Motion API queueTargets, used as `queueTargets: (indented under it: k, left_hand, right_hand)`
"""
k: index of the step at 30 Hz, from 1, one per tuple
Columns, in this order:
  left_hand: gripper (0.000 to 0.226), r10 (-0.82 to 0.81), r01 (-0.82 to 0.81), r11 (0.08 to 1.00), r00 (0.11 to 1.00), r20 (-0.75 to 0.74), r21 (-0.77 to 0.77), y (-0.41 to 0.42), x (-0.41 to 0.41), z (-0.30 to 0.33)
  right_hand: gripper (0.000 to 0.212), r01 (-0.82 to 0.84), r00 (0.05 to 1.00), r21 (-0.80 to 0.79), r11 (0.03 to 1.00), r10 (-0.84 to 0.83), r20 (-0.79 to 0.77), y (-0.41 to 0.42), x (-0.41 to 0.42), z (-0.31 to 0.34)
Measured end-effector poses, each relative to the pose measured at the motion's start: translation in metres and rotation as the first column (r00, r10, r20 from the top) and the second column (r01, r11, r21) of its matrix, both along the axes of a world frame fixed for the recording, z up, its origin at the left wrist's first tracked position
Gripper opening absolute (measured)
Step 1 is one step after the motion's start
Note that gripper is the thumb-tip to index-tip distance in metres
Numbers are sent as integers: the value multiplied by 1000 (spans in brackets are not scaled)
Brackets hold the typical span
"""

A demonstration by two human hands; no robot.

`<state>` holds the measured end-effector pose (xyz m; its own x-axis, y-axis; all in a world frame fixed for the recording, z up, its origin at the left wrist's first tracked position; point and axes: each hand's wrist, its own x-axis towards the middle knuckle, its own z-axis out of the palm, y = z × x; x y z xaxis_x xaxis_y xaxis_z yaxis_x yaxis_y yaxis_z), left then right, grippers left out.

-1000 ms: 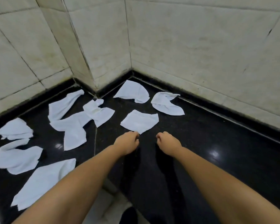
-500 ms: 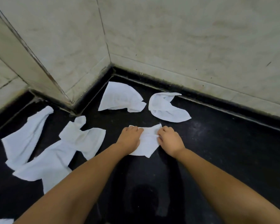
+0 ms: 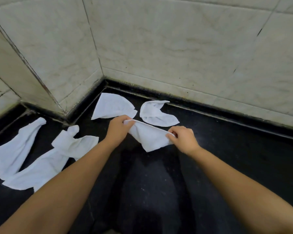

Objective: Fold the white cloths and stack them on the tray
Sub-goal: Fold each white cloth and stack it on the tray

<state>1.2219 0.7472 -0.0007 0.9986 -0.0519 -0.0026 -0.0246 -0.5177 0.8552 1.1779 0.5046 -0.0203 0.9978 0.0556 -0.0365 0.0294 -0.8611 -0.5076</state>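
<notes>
A small white cloth [image 3: 149,137] hangs stretched between my two hands just above the black floor [image 3: 227,166]. My left hand [image 3: 118,128] pinches its left corner and my right hand [image 3: 183,139] pinches its right corner. Behind it lie two crumpled white cloths, one [image 3: 112,107] near the wall corner and another [image 3: 156,114] to its right. More white cloths [image 3: 41,157] are strewn on the floor at the left. No tray is in view.
Pale marble walls [image 3: 176,56] meet in a corner right behind the cloths, with a black skirting strip along their base. A wall pillar [image 3: 32,73] juts out at the left. Dark glossy floor stretches to the right and toward me.
My hands reached the nearest cloth, took its two upper corners and lifted it off the floor, pulling it taut. The view has moved closer to the corner.
</notes>
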Motion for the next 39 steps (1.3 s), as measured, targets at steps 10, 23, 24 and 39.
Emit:
queueTargets:
  k: [10,23,24,39]
  left_hand:
    - [26,141,-124,945,989,34,-301,-14,-7,49]
    - [11,-137,108,990,890,-435,-91,-21,-180,-24]
    - [12,-134,115,991,872,-471,-68,-24,-190,-32]
    - [10,95,-7,922,973,-209,388,-62,-140,-75]
  right_hand:
    - [25,218,910,680,700,-398,117,-41,-2,78]
    - [7,186,964,614,767,-22,-264,-101,-170,-6]
    - [8,195,954,598,777,-9,-300,-105,-181,-17]
    - [9,366,917,181,913,-321,-236,-81,-118,-58]
